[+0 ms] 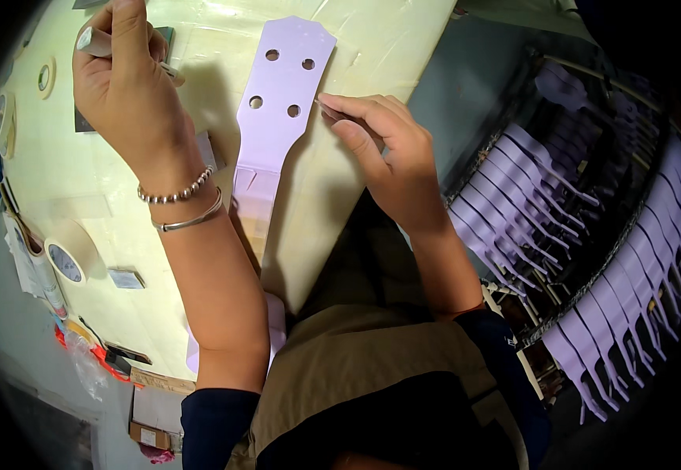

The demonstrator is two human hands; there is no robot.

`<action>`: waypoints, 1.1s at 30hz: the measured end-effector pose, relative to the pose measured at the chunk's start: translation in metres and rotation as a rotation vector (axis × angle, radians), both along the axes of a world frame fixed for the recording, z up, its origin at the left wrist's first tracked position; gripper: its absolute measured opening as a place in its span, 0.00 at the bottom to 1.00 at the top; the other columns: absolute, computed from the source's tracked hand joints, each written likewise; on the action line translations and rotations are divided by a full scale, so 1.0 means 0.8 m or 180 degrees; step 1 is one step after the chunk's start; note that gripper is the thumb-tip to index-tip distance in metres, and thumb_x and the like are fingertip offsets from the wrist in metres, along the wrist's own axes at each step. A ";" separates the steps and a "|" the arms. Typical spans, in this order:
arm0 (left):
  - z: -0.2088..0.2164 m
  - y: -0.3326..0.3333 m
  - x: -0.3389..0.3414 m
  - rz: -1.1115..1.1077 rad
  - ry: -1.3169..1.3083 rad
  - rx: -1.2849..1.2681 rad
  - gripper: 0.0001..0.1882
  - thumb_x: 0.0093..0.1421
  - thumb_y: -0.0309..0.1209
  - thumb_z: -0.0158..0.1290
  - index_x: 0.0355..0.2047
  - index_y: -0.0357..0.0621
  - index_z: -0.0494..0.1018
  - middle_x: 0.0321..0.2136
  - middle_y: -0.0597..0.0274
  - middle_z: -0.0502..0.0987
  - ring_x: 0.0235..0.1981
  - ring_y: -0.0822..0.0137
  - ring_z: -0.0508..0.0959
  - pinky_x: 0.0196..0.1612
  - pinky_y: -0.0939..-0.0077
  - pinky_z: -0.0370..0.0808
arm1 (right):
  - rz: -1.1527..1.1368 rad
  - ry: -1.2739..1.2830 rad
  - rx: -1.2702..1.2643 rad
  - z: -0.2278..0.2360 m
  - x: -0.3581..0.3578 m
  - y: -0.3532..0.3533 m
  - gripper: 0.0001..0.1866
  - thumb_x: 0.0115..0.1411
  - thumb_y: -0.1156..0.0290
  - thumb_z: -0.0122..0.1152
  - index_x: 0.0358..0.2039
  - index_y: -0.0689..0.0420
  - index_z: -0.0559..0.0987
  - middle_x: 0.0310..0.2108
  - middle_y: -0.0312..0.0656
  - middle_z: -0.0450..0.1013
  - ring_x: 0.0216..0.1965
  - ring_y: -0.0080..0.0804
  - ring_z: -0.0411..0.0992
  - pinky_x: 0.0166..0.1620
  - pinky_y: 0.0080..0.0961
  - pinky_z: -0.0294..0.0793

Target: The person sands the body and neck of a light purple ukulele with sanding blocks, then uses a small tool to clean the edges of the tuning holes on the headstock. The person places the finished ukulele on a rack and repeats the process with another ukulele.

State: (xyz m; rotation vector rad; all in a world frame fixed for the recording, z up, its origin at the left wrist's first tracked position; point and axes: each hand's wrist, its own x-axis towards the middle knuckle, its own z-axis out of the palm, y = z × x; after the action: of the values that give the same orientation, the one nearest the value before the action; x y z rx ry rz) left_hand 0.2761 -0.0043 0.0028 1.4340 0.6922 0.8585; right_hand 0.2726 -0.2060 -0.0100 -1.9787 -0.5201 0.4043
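A pale lilac ukulele- or guitar-shaped neck [287,78] lies on the table, its headstock pointing away from me and pierced by several round holes. Clear or tan tape seems to cover part of its shaft. My left hand [125,74], wearing a beaded bracelet and a metal bangle, is closed around a thick whitish stick [94,42] left of the headstock; a narrow end shows past the fingers. At the headstock's right edge is my right hand [380,137], fingers loosely bent and thumb apart. Its fingertips are at or very near that edge; contact is unclear. My left forearm hides the neck's lower part.
Tape rolls [66,260] lie along the table's left side, near a small grey block [126,278] and a phone-like dark object [129,353]. On the right, racks hold many lilac necks [505,196] in rows. A cardboard box [150,435] sits lower left.
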 end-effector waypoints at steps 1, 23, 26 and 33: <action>0.000 -0.001 -0.001 -0.0024 0.0060 -0.0017 0.11 0.60 0.31 0.54 0.32 0.32 0.73 0.15 0.72 0.61 0.18 0.80 0.55 0.23 0.85 0.53 | 0.0033 -0.0264 -0.0061 -0.003 0.000 0.003 0.10 0.55 0.72 0.58 0.38 0.57 0.80 0.30 0.40 0.76 0.32 0.38 0.69 0.39 0.28 0.69; -0.001 -0.006 -0.003 -0.0231 0.0338 -0.0093 0.11 0.58 0.31 0.55 0.32 0.33 0.75 0.15 0.73 0.61 0.19 0.80 0.55 0.24 0.85 0.52 | 0.0564 -0.1102 -0.0401 -0.012 0.014 -0.002 0.18 0.44 0.78 0.65 0.39 0.51 0.79 0.28 0.32 0.74 0.28 0.32 0.67 0.32 0.26 0.68; -0.001 -0.006 -0.001 -0.0178 0.0380 -0.0080 0.11 0.58 0.31 0.55 0.32 0.33 0.75 0.15 0.73 0.60 0.19 0.80 0.55 0.24 0.85 0.52 | 0.0455 -0.0765 -0.0203 -0.010 0.015 -0.002 0.18 0.44 0.79 0.64 0.38 0.52 0.80 0.27 0.32 0.74 0.27 0.33 0.67 0.32 0.26 0.68; -0.001 -0.004 -0.002 -0.0259 0.0391 -0.0081 0.11 0.58 0.31 0.55 0.32 0.33 0.75 0.15 0.74 0.60 0.19 0.80 0.54 0.24 0.85 0.51 | 0.0330 -0.1052 -0.0446 -0.011 0.010 0.002 0.17 0.44 0.78 0.64 0.38 0.52 0.80 0.28 0.33 0.74 0.28 0.34 0.67 0.33 0.27 0.68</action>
State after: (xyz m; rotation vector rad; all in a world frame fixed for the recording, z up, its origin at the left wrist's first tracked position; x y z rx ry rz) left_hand 0.2745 -0.0076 0.0017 1.4911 0.7292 0.7007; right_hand 0.2804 -0.2044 -0.0188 -2.1735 -0.8246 0.1799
